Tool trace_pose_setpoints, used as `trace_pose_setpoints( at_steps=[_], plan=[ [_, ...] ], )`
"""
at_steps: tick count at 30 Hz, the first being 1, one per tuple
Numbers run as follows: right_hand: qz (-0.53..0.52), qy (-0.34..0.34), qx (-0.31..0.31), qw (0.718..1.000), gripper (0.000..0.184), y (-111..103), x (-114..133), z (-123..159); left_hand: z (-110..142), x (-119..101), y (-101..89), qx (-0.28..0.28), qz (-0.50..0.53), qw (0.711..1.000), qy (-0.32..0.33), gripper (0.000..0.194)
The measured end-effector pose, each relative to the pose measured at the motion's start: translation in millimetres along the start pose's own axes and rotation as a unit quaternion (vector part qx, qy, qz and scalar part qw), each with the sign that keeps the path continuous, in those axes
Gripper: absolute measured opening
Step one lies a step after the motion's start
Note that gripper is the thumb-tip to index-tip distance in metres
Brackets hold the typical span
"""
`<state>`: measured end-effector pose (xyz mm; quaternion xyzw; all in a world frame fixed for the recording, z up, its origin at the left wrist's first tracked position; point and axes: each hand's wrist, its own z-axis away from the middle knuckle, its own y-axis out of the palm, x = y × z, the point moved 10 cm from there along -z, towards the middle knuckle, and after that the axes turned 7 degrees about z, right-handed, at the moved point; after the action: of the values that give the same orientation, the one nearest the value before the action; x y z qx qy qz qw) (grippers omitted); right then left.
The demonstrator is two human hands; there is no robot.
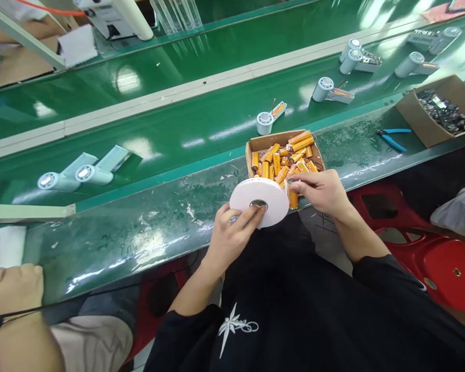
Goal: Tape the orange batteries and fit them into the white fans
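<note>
My left hand (232, 233) grips a white roll of tape (256, 192) from below, fingers curled at its central hole. My right hand (321, 190) is closed on an orange cylindrical battery (292, 198) held against the roll's right edge. Just behind them sits an open cardboard box (260, 143) filled with several more orange batteries (283, 157), at the near edge of the green workbench (139, 227).
White cylindrical parts with metal tabs (77, 174) lie on the green conveyor belt (178, 129), others at the far right (354, 58). Blue-handled pliers (391, 137) lie beside a cardboard box of small metal parts (442, 111). Another person's fist (11, 289) rests at left. Red stools (430, 253) stand at right.
</note>
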<state>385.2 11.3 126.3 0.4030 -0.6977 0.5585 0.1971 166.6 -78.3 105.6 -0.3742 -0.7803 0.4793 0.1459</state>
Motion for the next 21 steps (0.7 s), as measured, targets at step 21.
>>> trace_pose_setpoints(
  at_steps=[21],
  plan=[
    [-0.218, 0.097, -0.215, 0.947, 0.061, 19, -19, 36, 17, -20, 1.3, -0.064, 0.066, 0.990, -0.104, 0.063]
  ],
)
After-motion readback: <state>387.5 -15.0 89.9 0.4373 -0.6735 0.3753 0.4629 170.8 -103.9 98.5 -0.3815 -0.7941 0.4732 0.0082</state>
